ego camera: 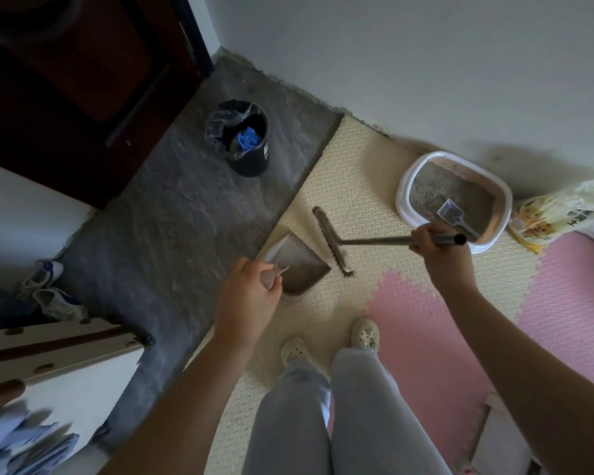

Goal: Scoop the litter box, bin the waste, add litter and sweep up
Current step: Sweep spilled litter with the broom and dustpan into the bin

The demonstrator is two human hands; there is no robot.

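I start with the litter box (401, 200): it sits on the cream foam mat (357, 186) against the wall, holds a bed of grey litter (432, 186), and has the grey scoop (451, 214) lying in its near corner, handle leaning on the rim. The dark bin (254, 162) stands well apart on the bare grey floor (172, 217), lined with a clear bag (216, 128), with something crumpled and blue (247, 138) inside. The dustpan (302, 265) rests at the mat's edge with its mouth towards the broom; its inside is shadowed and I cannot tell whether any litter lies in it. My left hand (247, 296) has its fingers curled round the top of the dustpan's handle. My right hand (436, 250) grips the broom's metal pole (374, 241) near its upper end, and the broom head (331, 240) lies on the mat just beside the pan's open mouth. A yellow litter bag (559, 210) lies just right of the box, beside a pink mat section (563, 286). A dark door (66, 80) stands behind the bin, shoes (45, 289) lie at the left, and a white cabinet (66, 371) crowds the near left. My own feet (366, 334) stand on the mat just below the pan.
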